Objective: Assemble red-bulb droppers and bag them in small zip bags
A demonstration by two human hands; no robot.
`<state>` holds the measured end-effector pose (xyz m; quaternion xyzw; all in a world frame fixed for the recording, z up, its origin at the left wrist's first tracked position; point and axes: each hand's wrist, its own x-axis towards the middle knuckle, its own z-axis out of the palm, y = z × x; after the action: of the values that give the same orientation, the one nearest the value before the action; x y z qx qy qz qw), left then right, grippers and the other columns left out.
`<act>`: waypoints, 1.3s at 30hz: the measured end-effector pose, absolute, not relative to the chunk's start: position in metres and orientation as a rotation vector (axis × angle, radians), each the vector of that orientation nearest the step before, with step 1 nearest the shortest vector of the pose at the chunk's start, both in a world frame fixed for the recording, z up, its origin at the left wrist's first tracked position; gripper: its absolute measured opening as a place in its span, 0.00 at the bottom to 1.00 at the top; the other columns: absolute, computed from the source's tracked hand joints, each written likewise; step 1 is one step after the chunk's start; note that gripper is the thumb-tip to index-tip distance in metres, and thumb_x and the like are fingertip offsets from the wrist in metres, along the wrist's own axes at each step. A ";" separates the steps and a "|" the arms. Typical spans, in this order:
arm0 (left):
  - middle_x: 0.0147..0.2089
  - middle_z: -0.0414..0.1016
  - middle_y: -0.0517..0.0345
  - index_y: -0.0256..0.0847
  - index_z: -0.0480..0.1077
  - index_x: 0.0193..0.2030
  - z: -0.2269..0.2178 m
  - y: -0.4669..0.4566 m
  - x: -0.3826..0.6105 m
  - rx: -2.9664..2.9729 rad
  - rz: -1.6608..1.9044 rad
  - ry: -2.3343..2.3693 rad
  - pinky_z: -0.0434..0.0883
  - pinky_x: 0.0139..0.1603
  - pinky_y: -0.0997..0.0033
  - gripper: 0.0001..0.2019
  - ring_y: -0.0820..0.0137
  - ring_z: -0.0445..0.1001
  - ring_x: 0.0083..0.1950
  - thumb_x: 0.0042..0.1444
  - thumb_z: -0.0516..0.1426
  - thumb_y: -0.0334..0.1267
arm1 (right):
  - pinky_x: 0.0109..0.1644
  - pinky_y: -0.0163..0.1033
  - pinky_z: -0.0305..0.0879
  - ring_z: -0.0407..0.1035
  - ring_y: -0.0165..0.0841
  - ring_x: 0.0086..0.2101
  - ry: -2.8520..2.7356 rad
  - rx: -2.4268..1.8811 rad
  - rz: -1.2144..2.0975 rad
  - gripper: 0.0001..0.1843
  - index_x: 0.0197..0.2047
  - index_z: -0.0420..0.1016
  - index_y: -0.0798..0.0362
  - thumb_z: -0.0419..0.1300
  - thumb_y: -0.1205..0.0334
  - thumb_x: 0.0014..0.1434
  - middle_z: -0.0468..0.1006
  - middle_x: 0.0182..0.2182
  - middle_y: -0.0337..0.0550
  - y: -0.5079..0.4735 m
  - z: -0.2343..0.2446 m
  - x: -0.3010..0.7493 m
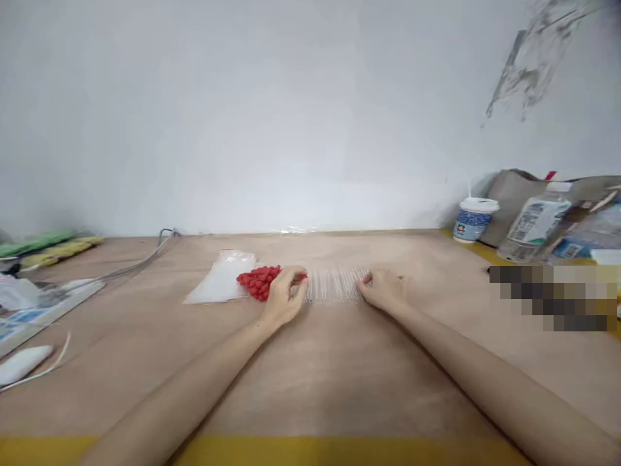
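A row of thin clear sticks (332, 285) lies side by side on the wooden table between my hands. My left hand (285, 296) is at the row's left end, its thumb and fingers closed around a small red piece (301, 276). Just left of that hand sits a heap of small rounded red pieces (259, 282), partly hidden by it. My right hand (385, 289) is at the right end of the row with fingertips pinched together; what they hold, if anything, is too small to make out. Beside the red heap lies a flat white plastic bag (223, 278).
At the back right stand a lidded paper cup (473, 220) with a straw and a plastic bottle (535, 220), before a grey bag (504, 194). Cables (145, 259), a white mouse-like object (24, 364) and green and yellow bundles (53, 249) are on the left. A wall closes the back.
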<state>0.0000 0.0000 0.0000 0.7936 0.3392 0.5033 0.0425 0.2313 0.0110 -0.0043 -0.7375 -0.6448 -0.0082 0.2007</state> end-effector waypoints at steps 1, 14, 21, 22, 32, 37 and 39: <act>0.39 0.69 0.50 0.36 0.65 0.38 -0.003 -0.001 0.002 2.470 1.515 1.023 0.70 0.40 0.70 0.05 0.69 0.70 0.40 0.54 0.51 0.30 | 0.45 0.50 0.50 0.66 0.42 0.37 -1.811 -2.068 -0.022 0.15 0.30 0.75 0.52 0.52 0.53 0.50 0.75 0.32 0.48 0.011 -0.003 0.231; 0.45 0.68 0.50 0.39 0.63 0.45 -0.022 0.010 0.007 2.615 1.373 0.997 0.72 0.43 0.68 0.10 0.69 0.71 0.44 0.56 0.50 0.32 | 0.42 0.49 0.51 0.67 0.44 0.35 -1.874 -2.092 -0.009 0.16 0.22 0.75 0.52 0.49 0.59 0.53 0.75 0.27 0.50 0.016 -0.005 0.226; 0.53 0.67 0.45 0.37 0.66 0.49 -0.021 0.004 0.003 2.665 1.395 1.113 0.67 0.54 0.58 0.13 0.62 0.67 0.54 0.57 0.49 0.32 | 0.42 0.46 0.54 0.66 0.40 0.36 -1.803 -1.676 -0.023 0.11 0.31 0.68 0.54 0.48 0.58 0.57 0.75 0.32 0.47 0.008 -0.019 0.239; 0.53 0.68 0.46 0.37 0.67 0.47 -0.020 0.003 0.003 2.678 1.371 1.119 0.66 0.54 0.58 0.13 0.62 0.66 0.55 0.58 0.48 0.31 | 0.42 0.45 0.54 0.67 0.39 0.36 -1.797 -1.593 -0.017 0.10 0.32 0.67 0.54 0.49 0.58 0.57 0.75 0.31 0.47 0.007 -0.022 0.241; 0.43 0.70 0.50 0.38 0.71 0.41 -0.018 0.004 0.004 2.678 1.376 1.131 0.69 0.48 0.63 0.09 0.66 0.70 0.47 0.56 0.51 0.33 | 0.39 0.41 0.56 0.67 0.35 0.33 -1.965 -1.155 -0.178 0.13 0.41 0.71 0.52 0.46 0.66 0.60 0.75 0.31 0.44 0.003 -0.038 0.235; 0.38 0.71 0.52 0.37 0.70 0.38 -0.019 0.006 0.004 2.681 1.381 1.064 0.69 0.42 0.67 0.06 0.68 0.70 0.41 0.55 0.53 0.34 | 0.40 0.44 0.55 0.67 0.36 0.35 -1.928 -1.233 -0.200 0.11 0.35 0.68 0.54 0.45 0.67 0.59 0.75 0.33 0.46 0.003 -0.037 0.235; 0.37 0.71 0.53 0.37 0.70 0.37 -0.019 0.005 0.005 2.683 1.372 1.051 0.69 0.41 0.67 0.06 0.68 0.69 0.40 0.56 0.53 0.34 | 0.39 0.42 0.57 0.67 0.36 0.35 -1.917 -1.225 -0.120 0.10 0.36 0.66 0.54 0.44 0.67 0.59 0.74 0.33 0.47 0.002 -0.036 0.235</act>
<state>0.0047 0.0049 -0.0186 0.8404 0.3292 0.4299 -0.0248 0.2346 0.0019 -0.0359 -0.4883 -0.7643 -0.0478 0.4185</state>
